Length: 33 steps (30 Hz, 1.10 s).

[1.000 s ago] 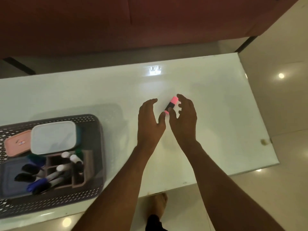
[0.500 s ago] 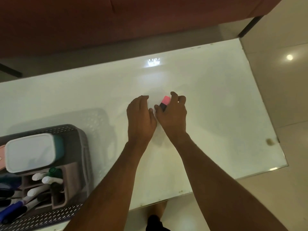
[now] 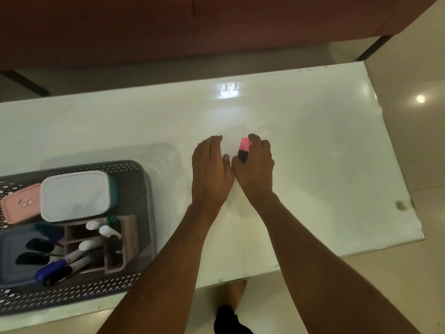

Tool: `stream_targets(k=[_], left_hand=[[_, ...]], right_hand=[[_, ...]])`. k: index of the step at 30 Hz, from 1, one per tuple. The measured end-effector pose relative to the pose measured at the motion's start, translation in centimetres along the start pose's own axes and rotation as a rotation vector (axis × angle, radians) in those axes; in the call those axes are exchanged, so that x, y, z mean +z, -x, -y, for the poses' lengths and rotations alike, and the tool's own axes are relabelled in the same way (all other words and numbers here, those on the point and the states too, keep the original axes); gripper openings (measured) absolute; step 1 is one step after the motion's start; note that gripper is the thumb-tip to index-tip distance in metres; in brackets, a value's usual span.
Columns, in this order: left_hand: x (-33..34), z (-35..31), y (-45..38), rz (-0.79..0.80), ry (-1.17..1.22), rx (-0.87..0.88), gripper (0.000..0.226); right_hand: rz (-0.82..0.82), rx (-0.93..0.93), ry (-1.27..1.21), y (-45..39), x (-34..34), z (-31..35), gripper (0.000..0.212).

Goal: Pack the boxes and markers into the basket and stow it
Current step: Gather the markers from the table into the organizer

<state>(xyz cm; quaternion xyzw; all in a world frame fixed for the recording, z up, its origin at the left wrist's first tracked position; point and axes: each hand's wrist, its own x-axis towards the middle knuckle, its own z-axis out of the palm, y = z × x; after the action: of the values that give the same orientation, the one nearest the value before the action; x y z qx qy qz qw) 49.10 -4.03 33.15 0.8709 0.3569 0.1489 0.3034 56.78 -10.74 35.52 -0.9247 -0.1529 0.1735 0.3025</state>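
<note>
A pink highlighter with a black body (image 3: pixel 243 150) is gripped in my right hand (image 3: pixel 255 165) at the middle of the white table (image 3: pixel 325 165). My left hand (image 3: pixel 212 167) rests beside it, fingers curved and apart, thumb touching the right thumb, holding nothing. The grey perforated basket (image 3: pixel 142 237) stands at the left front. Inside it lie a white-lidded teal box (image 3: pixel 74 195), a pink box (image 3: pixel 20 203) and a brown holder (image 3: pixel 120 242) full of several markers (image 3: pixel 51 270).
A dark red cabinet front (image 3: pixel 216 25) runs along the far side of the table. The table's right edge and front edge drop to a tiled floor (image 3: pixel 428 145). My foot (image 3: pixel 232 292) shows below the front edge.
My right hand has closed on the pink highlighter, and the left hand has flattened beside it. The view has shifted, so the basket sits a little differently in frame.
</note>
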Motion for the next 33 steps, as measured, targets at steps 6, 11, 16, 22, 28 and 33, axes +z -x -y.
stream_targets(k=[6, 11, 16, 22, 28, 33], left_hand=[[-6.3, 1.9, 1.1, -0.055, 0.052, -0.032, 0.040], [-14.1, 3.7, 2.4, -0.110, 0.134, -0.056, 0.044], [-21.9, 7.0, 4.4, -0.142, 0.184, -0.086, 0.047], [-27.8, 12.1, 8.4, -0.138, 0.102, -0.030, 0.040], [-28.8, 16.3, 11.2, -0.068, -0.008, 0.027, 0.040], [-27.5, 18.1, 12.3, -0.012, -0.091, 0.094, 0.040]], right_hand=[[-0.021, -0.069, -0.117, 4.5, 0.9, 5.6, 0.052], [-0.061, -0.121, -0.224, 8.9, 2.4, 12.5, 0.061], [-0.031, -0.201, -0.282, 14.0, 4.1, 19.4, 0.067], [0.065, -0.333, -0.161, 19.3, 7.5, 23.2, 0.046], [0.071, -0.462, 0.052, 22.5, 9.1, 23.7, 0.015], [0.063, -0.438, 0.312, 22.7, 11.0, 22.8, 0.014]])
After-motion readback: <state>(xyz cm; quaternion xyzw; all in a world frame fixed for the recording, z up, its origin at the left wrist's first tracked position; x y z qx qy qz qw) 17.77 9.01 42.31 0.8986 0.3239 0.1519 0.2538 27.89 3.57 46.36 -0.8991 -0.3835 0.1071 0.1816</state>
